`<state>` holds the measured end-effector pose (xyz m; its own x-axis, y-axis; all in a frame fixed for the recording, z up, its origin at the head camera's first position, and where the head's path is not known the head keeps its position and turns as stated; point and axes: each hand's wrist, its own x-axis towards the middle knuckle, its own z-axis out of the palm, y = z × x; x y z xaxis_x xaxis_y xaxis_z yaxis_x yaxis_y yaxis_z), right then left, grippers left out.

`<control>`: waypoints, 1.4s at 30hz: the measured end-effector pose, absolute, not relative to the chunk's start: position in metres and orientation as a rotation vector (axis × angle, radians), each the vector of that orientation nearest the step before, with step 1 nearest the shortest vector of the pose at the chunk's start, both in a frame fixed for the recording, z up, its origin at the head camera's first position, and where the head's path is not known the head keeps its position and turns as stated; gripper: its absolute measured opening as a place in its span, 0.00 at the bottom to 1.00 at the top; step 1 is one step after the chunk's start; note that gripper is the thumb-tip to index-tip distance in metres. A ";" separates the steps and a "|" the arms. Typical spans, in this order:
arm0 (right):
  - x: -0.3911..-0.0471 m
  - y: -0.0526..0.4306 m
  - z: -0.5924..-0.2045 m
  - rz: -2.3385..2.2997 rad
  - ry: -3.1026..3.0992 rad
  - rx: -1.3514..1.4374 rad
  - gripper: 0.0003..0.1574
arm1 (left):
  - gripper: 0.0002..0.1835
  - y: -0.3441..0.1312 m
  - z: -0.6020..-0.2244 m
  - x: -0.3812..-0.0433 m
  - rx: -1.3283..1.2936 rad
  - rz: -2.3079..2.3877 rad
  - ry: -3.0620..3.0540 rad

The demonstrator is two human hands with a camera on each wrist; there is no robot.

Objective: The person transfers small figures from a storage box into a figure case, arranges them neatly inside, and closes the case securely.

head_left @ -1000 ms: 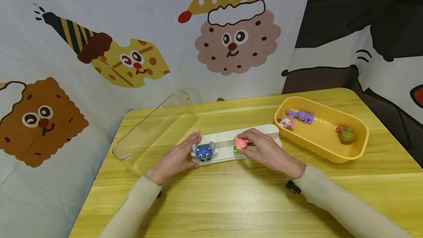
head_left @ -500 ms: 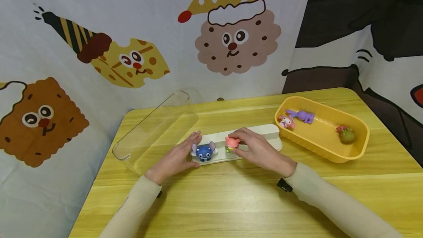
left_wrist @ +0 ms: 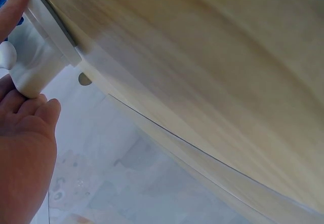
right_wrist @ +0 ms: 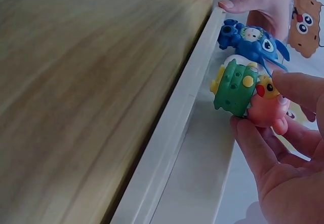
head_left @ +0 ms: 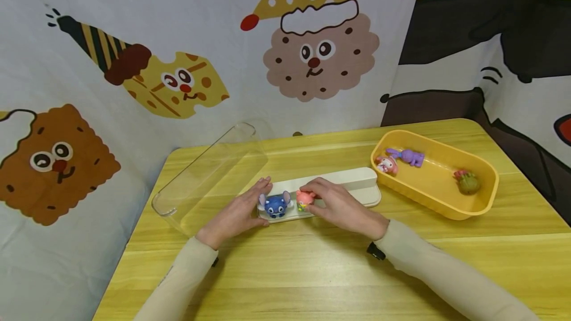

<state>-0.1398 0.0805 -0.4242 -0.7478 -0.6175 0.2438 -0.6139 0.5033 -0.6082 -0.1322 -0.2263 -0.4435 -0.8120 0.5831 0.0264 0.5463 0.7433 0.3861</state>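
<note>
A long white stepped display base [head_left: 366, 192] lies on the table. At its left end stands a blue big-eared figurine [head_left: 275, 205]. My left hand [head_left: 234, 217] holds that end of the base, thumb on the front edge; in the left wrist view the fingers [left_wrist: 48, 110] reach round its far side. Between thumb and fingers my right hand [head_left: 343, 207] pinches a pink figurine with a green lower part [head_left: 305, 200], just right of the blue one. In the right wrist view, the pink figurine's green part [right_wrist: 236, 87] faces the base's front rim, close beside the blue figurine [right_wrist: 253, 44].
A yellow tub [head_left: 439, 207] sits at the right, its near-left corner by the base's right end. Inside are a purple figurine [head_left: 408, 156], a pink-hooded one [head_left: 386, 164] and an olive-green one [head_left: 466, 182]. A clear plastic cover [head_left: 209, 172] stands at the back left.
My right hand has moved left along the base with the pink figurine, from near its middle to beside the blue figurine. The left hand has stayed in place.
</note>
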 end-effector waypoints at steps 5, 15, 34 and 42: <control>-0.141 0.079 -0.428 -1.067 2.722 -1.150 0.27 | 0.53 -0.226 -0.443 -0.132 0.924 0.597 2.839; -0.141 0.076 -0.430 -1.030 2.751 -1.231 0.27 | 0.53 -0.226 -0.443 -0.132 0.928 0.601 2.839; -0.139 0.082 -0.424 -0.981 2.774 -1.120 0.35 | 0.53 -0.226 -0.445 -0.132 0.944 0.594 2.847; -0.134 0.102 -0.412 -1.052 2.816 -1.070 0.34 | 0.54 -0.226 -0.447 -0.132 0.950 0.597 2.858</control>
<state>-0.1342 0.1021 -0.4124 -0.7740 -0.5755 0.2642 -0.6077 0.5579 -0.5652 -0.1321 -0.2265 -0.4465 -0.8060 0.5894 0.0538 0.5616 0.7330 0.3839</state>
